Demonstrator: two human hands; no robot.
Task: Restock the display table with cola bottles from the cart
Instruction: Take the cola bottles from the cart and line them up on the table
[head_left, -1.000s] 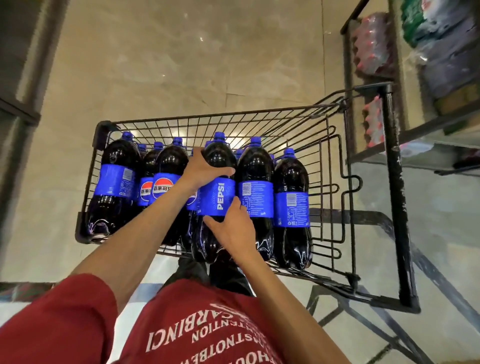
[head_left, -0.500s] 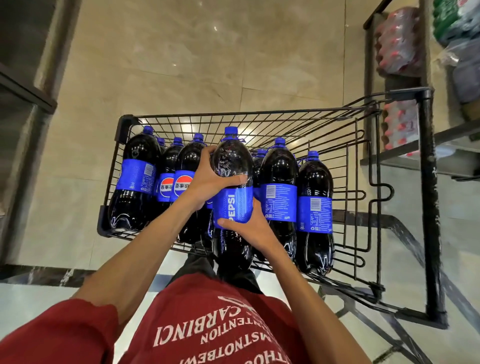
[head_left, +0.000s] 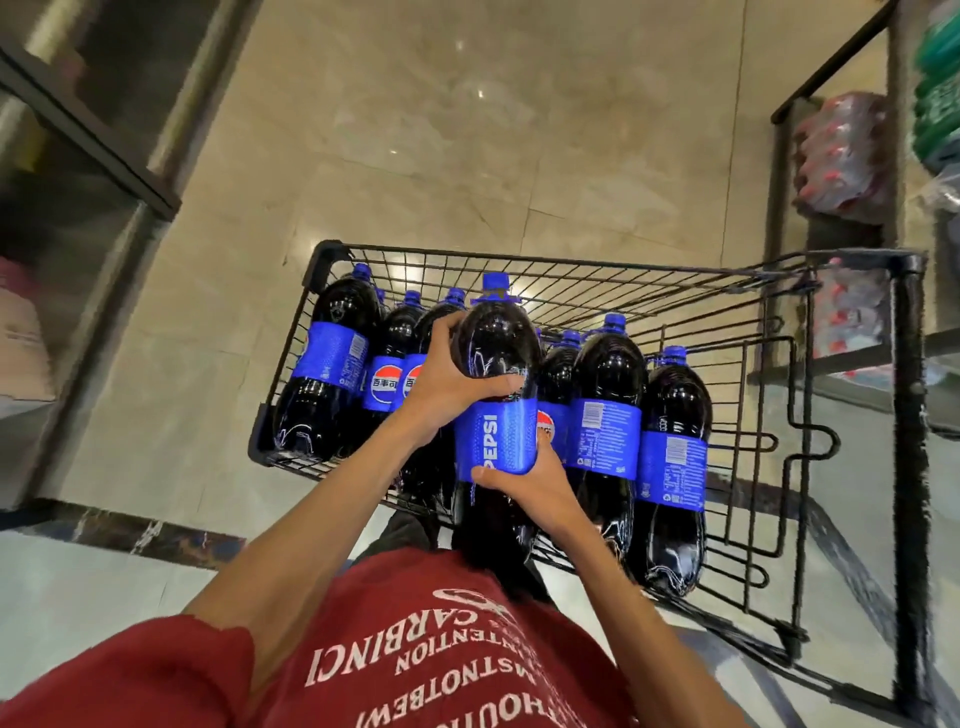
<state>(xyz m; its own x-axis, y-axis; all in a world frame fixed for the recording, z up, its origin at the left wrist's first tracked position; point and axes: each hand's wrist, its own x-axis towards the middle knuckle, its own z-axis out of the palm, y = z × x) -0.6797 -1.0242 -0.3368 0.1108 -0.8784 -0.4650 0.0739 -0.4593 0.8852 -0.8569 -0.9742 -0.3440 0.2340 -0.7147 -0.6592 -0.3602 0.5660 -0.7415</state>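
Polished beige shop floor (head_left: 467, 156) beneath a black wire shopping cart (head_left: 319, 257) holding dark cola bottles (head_left: 610, 374).
Over the cart's near edge, one blue-capped dark plastic cola bottle (head_left: 496, 343) stands upright: left hand (head_left: 447, 387) grips its shoulder, right hand (head_left: 535, 483) curls fingers round its label.

Glossy beige floor tiles (head_left: 467, 130) at 12 o'clock, dark metal shelf frame (head_left: 88, 135) at 10 o'clock, shrink-wrapped red-capped bottle packs (head_left: 836, 156) at 2 o'clock, red shirt with white lettering (head_left: 441, 675) at 6 o'clock.
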